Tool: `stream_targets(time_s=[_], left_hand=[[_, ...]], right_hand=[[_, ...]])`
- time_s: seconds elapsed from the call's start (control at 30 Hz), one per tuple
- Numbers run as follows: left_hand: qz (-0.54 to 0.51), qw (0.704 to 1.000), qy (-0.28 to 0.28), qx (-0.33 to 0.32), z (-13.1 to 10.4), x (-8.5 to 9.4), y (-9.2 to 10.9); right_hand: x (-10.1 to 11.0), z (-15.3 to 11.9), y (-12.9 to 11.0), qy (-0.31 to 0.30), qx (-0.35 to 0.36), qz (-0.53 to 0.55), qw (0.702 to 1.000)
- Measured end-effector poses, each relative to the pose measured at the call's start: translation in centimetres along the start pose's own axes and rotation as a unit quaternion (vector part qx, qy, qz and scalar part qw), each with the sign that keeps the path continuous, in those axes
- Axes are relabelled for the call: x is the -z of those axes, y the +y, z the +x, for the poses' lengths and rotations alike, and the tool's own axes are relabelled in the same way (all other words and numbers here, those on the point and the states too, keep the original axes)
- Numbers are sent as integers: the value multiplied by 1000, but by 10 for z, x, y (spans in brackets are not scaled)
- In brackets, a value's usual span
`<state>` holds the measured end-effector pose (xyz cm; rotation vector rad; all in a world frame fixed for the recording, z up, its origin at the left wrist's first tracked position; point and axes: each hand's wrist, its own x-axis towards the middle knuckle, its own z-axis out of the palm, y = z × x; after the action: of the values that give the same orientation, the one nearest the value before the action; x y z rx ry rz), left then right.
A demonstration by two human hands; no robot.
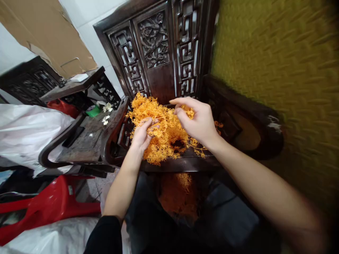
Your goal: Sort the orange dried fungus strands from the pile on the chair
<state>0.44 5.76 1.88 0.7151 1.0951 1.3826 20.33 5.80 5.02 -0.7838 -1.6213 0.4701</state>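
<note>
A loose heap of orange, finely branched sprigs [161, 141], which look like artificial foliage, lies on the seat of a dark carved wooden chair [185, 164]. My left hand [142, 134] is at the heap's left side, palm turned up, with thumb and fingers closed on a thin orange sprig [164, 124]. Above the heap's right side, my right hand [198, 118] is curled, its index finger reaching left and the thumb just below. Orange bits show inside its curl; whether they are held or lie behind is partly hidden by the fingers.
Left of the chair stands a dark wooden side table [87, 141] with green tape [93, 111] and small pale flower pieces [106, 109]. A red plastic stool [53, 201] and white bags [29, 130] lie further left. An orange-filled bag [177, 197] sits below the seat.
</note>
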Motion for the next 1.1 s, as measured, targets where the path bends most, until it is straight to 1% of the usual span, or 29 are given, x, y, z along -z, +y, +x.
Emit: stream_targets(time_s=[0.07,0.13,0.2,0.23,0.3,0.33,0.37,0.4,0.47,0.53,0.6,0.63,0.7,0.77,0.87,1.0,1.1], left_hand=[[-11,1000,5,2,0,0,0],[-26,1000,-6,3,0,1,1],[-50,998,-24,16,-1,0,1],[-60,997,-33,25,-2,-1,1],[-71,996,-41,34,-3,-3,1],[-68,996,-42,30,-3,-4,1],[-61,997,-42,22,-4,-4,1],[-51,998,-43,9,-5,-5,1],[-21,998,-56,-20,-9,-4,3],[26,995,-87,-47,-13,-2,5],[79,987,-121,-72,-17,0,7],[100,983,-134,-82,-18,0,7],[122,977,-143,-104,-18,1,5],[132,973,-135,-130,-17,0,1],[154,969,-104,-164,-15,-3,-5],[143,973,-45,-174,-14,-4,-8],[121,978,-40,-166,-18,-7,-7]], right_hand=[[-4,-5,-8,-68,63,-31,995],[-9,-9,-8,-159,93,-95,978],[-14,-14,-2,-240,107,-199,944],[-17,-17,2,-267,114,-252,923],[-21,-20,9,-293,126,-323,891],[-22,-20,13,-293,128,-334,887],[-22,-20,16,-287,126,-327,892],[-22,-19,19,-278,118,-302,904],[-21,-15,23,-246,89,-215,941],[-19,-11,27,-202,39,-111,972],[-16,-8,28,-170,-42,-24,984],[-16,-7,29,-163,-93,15,982],[-16,-8,27,-163,-187,84,965],[-18,-10,24,-172,-240,130,947],[-23,-14,19,-181,-255,135,940],[-25,-15,16,-165,-247,105,949],[-24,-14,16,-167,-234,83,954]])
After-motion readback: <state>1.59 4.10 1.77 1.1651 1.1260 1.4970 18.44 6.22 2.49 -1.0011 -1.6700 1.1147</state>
